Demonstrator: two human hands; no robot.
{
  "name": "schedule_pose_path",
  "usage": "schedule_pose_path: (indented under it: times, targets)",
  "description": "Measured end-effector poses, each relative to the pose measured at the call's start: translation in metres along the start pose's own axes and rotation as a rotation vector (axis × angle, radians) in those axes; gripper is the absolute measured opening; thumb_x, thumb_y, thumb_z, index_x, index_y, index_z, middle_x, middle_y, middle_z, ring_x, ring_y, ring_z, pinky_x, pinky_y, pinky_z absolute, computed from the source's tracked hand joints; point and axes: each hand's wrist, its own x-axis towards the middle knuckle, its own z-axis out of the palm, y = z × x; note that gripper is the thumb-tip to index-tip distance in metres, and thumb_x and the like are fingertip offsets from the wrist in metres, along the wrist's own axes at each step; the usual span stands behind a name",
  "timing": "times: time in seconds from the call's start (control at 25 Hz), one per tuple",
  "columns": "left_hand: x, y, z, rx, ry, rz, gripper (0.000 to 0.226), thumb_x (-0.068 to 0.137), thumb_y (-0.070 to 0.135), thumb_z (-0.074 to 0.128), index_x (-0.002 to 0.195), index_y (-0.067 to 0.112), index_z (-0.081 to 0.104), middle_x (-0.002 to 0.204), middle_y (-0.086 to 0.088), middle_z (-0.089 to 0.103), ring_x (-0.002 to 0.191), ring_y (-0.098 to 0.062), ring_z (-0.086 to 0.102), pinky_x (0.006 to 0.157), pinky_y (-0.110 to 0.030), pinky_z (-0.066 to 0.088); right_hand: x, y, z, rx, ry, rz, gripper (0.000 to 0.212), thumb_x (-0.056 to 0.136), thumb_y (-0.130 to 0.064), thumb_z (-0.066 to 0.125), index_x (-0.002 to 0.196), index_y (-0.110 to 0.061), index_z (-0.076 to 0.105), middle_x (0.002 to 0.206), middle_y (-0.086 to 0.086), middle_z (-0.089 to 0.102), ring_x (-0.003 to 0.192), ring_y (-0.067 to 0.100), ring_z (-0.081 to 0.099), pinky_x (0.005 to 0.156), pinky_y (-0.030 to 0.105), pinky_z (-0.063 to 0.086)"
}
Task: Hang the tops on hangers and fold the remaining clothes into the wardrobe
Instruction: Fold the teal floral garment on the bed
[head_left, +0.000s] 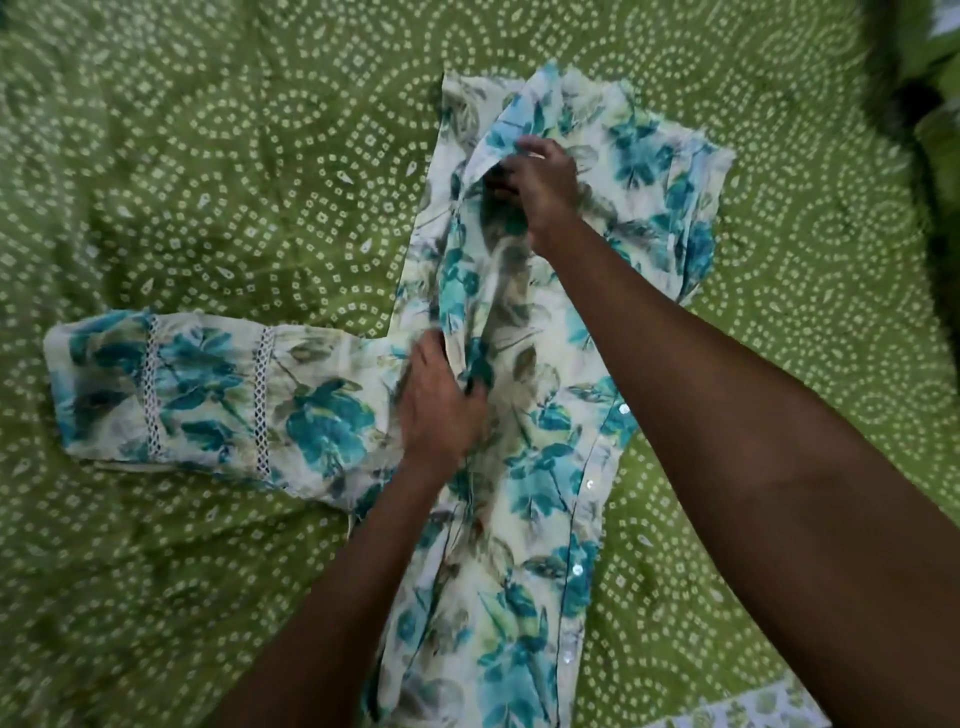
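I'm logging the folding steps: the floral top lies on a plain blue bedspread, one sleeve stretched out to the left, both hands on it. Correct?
Not quite. The head view shows the bedspread is green with white dotted circles. The rest stands: floral top, sleeve out left, left hand and right hand on it.

My head camera looked steeply down, close over the green bedspread (208, 156), my forearms entering from six o'clock.
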Motion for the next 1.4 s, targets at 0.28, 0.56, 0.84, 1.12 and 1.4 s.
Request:
schedule_pose_path:
  times: [0.28, 0.56, 0.84, 1.12, 1.4]
  targets:
    - [0.125, 0.062, -0.019, -0.582, -0.273, -0.265, 0.041, 0.078, 0.012, 0.072, 0.116, 0.003, 0.059, 0.109, -0.011, 0.066, 0.097, -0.027, 0.064, 0.082, -0.035, 0.054, 0.025, -0.024, 0.015, -0.001, -0.272, 0.058, 0.056, 0.09, 0.013, 0.035, 0.141, -0.008, 0.03, 0.126, 0.015, 0.05, 0.096, 0.025, 0.057, 0.08, 0.036, 0.048]
    - [0.203, 0.111, -0.033, -0.675, -0.238, -0.148, 0.012, 0.082, 0.003, 0.068, 0.088, 0.006, 0.058, 0.069, 0.0, 0.066, 0.07, -0.017, 0.068, 0.059, -0.023, 0.056, 0.013, -0.009, -0.039, -0.324, 0.057, -0.392, 0.042, 0.097, -0.012, 0.044, 0.138, -0.006, 0.04, 0.136, 0.01, 0.048, 0.122, 0.022, 0.048, 0.095, 0.028, 0.042]
    - [0.222, 0.098, -0.024, -0.353, 0.15, 0.0, 0.04, 0.092, 0.015, 0.056, 0.129, 0.003, 0.048, 0.119, -0.011, 0.057, 0.115, -0.023, 0.052, 0.104, -0.027, 0.039, 0.034, 0.031, -0.154, -1.372, 0.292, -0.407, 0.069, 0.098, -0.051, 0.027, 0.151, -0.012, 0.007, 0.159, 0.006, 0.002, 0.146, 0.025, -0.001, 0.117, 0.042, -0.004]
    - [0.031, -0.005, 0.036, 0.378, -0.095, 0.685, 0.058, 0.094, 0.027, 0.031, 0.145, 0.001, 0.025, 0.153, -0.017, 0.024, 0.142, -0.029, 0.023, 0.116, -0.035, 0.006, -0.083, 0.127, -0.097, -1.317, -0.072, -0.699, 0.056, 0.099, -0.029, 0.021, 0.149, -0.006, 0.01, 0.157, 0.013, 0.008, 0.145, 0.019, 0.0, 0.119, 0.034, -0.003]
    - [0.018, -0.11, -0.024, 0.71, 0.04, 0.727, 0.072, 0.092, 0.052, 0.031, 0.145, 0.004, 0.029, 0.151, -0.013, 0.031, 0.14, -0.026, 0.028, 0.116, -0.033, 0.0, -0.162, 0.19, -0.077, -1.322, 0.182, -0.458, 0.069, 0.095, -0.04, 0.03, 0.147, 0.003, 0.015, 0.155, 0.02, 0.013, 0.145, 0.03, 0.009, 0.117, 0.038, -0.002]
